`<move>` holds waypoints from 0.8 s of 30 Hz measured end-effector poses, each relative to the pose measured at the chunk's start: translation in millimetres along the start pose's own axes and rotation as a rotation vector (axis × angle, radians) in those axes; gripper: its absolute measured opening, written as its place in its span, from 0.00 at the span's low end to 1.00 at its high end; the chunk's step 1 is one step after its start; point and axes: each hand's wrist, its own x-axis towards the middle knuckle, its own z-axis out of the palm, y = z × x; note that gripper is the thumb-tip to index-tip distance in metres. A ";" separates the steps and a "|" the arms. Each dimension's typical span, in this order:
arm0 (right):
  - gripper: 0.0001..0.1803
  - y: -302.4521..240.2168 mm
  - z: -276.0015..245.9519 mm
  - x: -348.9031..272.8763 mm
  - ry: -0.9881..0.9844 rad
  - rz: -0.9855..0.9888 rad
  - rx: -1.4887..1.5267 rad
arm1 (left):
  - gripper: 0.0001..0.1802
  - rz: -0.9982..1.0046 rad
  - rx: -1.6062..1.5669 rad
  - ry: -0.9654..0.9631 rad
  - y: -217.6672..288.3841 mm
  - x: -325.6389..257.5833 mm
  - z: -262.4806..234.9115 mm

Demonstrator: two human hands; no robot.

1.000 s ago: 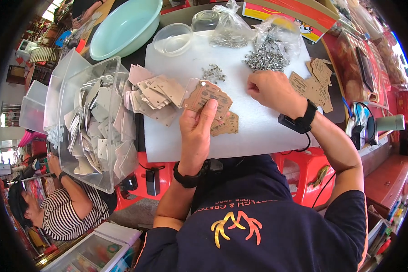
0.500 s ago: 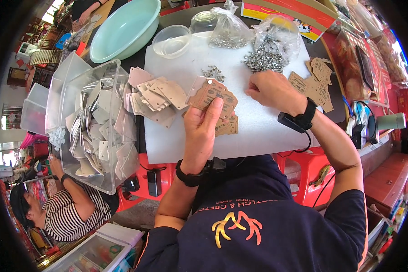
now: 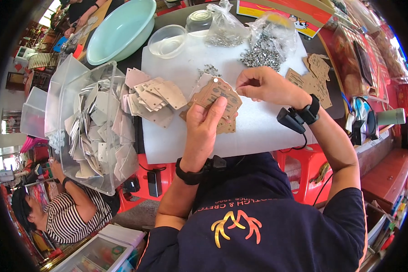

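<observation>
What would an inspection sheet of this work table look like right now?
Surface: white foam sheet over a dark table.
Job's things: brown card tag held up in the left hand; small metal eyelets loose nearby.
Clutter: clear bin of tags, stack of pale tags, green basin, bags of metal parts.
Grippers: right hand pinched at the tag's edge.
Cables: black lead below the right wrist.
Surroundings: seated person in a striped top, lower left.

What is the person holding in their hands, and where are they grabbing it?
The left hand grips a brown cardboard tag by its lower edge. The right hand pinches at the tag's top edge; anything tiny between its fingertips cannot be told.
</observation>
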 end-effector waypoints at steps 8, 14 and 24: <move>0.08 -13.5 -7.0 -4.0 -0.180 0.023 0.523 | 0.14 -0.066 0.000 -0.078 9.2 -5.0 10.4; 0.08 -16.9 -10.7 -7.3 -0.252 0.007 0.600 | 0.16 -0.095 0.087 -0.182 9.0 -6.7 7.9; 0.09 -19.2 -13.4 -10.4 -0.248 0.029 0.592 | 0.16 -0.089 0.043 -0.147 8.4 -6.5 7.5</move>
